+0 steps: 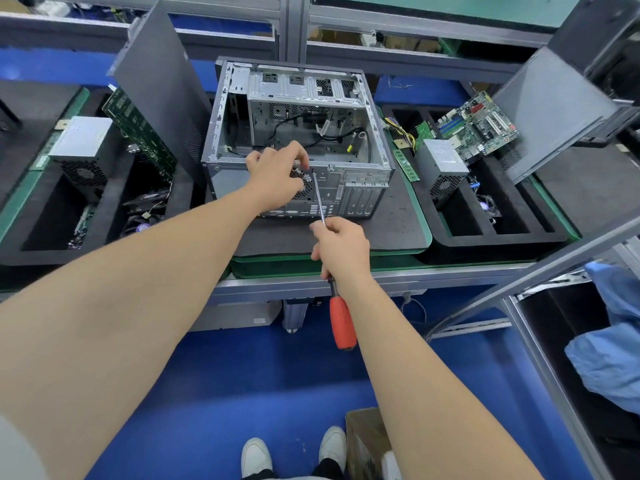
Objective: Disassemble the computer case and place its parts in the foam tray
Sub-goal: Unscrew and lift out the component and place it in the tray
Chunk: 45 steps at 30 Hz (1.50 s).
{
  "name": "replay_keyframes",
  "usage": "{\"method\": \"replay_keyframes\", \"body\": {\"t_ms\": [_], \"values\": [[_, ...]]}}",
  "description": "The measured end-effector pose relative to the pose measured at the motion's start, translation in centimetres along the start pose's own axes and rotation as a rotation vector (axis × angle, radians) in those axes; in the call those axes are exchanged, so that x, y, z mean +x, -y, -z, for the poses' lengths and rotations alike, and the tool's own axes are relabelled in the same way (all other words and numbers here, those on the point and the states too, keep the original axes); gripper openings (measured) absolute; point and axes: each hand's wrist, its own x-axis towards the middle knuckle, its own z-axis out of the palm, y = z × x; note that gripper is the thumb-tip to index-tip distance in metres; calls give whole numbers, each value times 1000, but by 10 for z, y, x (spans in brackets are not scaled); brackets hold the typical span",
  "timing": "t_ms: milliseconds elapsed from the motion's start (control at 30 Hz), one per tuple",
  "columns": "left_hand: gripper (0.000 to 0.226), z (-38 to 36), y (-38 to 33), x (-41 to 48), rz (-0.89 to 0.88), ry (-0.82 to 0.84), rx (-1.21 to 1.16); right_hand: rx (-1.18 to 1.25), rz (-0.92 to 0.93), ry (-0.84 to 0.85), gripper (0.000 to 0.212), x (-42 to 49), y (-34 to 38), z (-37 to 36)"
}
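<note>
An open grey computer case (360,181) lies on a black mat in the middle of the bench, its inside bare except for loose cables (311,133). My left hand (277,174) rests over the rear fan grille, fingers curled at the case's rear edge. My right hand (341,247) grips a screwdriver (341,320) with a red handle. Its metal shaft runs up to a screw on the rear panel beside the fan. A black foam tray (460,237) on the right holds a motherboard (478,123), a power supply (441,164) and a memory stick (406,164).
Another foam tray (20,216) on the left holds a power supply (83,143), a circuit board (138,133) and a fan. Grey side panels lean upright at left (159,74) and right (554,112). A cardboard box (367,445) stands by my shoes on the blue floor.
</note>
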Motion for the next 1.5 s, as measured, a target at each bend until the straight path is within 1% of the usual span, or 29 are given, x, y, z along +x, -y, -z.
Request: {"method": "replay_keyframes", "body": {"t_ms": [67, 133, 200, 267, 333, 400, 500, 567, 600, 700, 767, 800, 867, 933, 1000, 1100, 1133, 1233, 1367, 1433, 1500], "values": [[37, 6, 2, -4, -74, 31, 10, 399, -193, 250, 37, 5, 0, 5], [39, 10, 3, -8, -107, 37, -33, 688, -285, 384, 39, 7, -1, 9], [41, 12, 5, -12, -117, 22, -92, 817, -320, 441, 31, 6, -1, 11], [42, 12, 5, -14, -107, 0, -136, 884, -333, 463, 24, 5, 1, 12], [42, 11, 4, -15, -85, -22, -169, 895, -335, 448, 22, 4, 3, 11], [40, 10, 3, -14, -52, -41, -198, 822, -323, 387, 20, 3, 5, 7], [38, 9, 1, -14, -14, -43, -251, 593, -343, 265, 25, 7, 11, -3], [33, 9, -1, -13, -19, -39, -229, 414, -388, 203, 29, 9, 17, -8], [30, 9, -3, -13, -24, -39, -195, 369, -390, 174, 29, 10, 17, -9], [27, 4, -8, -10, 26, -55, -96, 297, -272, 35, 20, 7, 7, -9], [37, -8, -16, -9, 112, -96, -38, 246, -195, -46, 17, 6, 2, -8], [41, -15, -21, -10, 168, -128, -8, 248, -176, -58, 17, 6, 1, -8], [43, -28, -34, -10, 279, -195, 41, 288, -161, -26, 19, 5, 0, -8], [40, -36, -44, -7, 359, -239, 55, 378, -148, 60, 17, 2, 0, -6], [36, -40, -49, -4, 400, -266, 54, 473, -146, 170, 16, -1, 2, -2], [29, -41, -50, -1, 427, -300, 5, 685, -245, 330, 21, -3, 9, 2], [28, -40, -50, -1, 433, -309, -14, 761, -249, 365, 22, -3, 8, 2], [28, -39, -52, 0, 455, -326, -39, 839, -186, 382, 22, -5, 0, 1], [35, -40, -50, -4, 422, -338, -77, 873, -227, 341, 21, -4, -10, -5], [41, -39, -49, -8, 398, -335, -83, 860, -238, 331, 21, -3, -15, -6], [42, -36, -50, -8, 414, -346, -113, 830, -238, 332, 19, -3, -19, -6]]}}
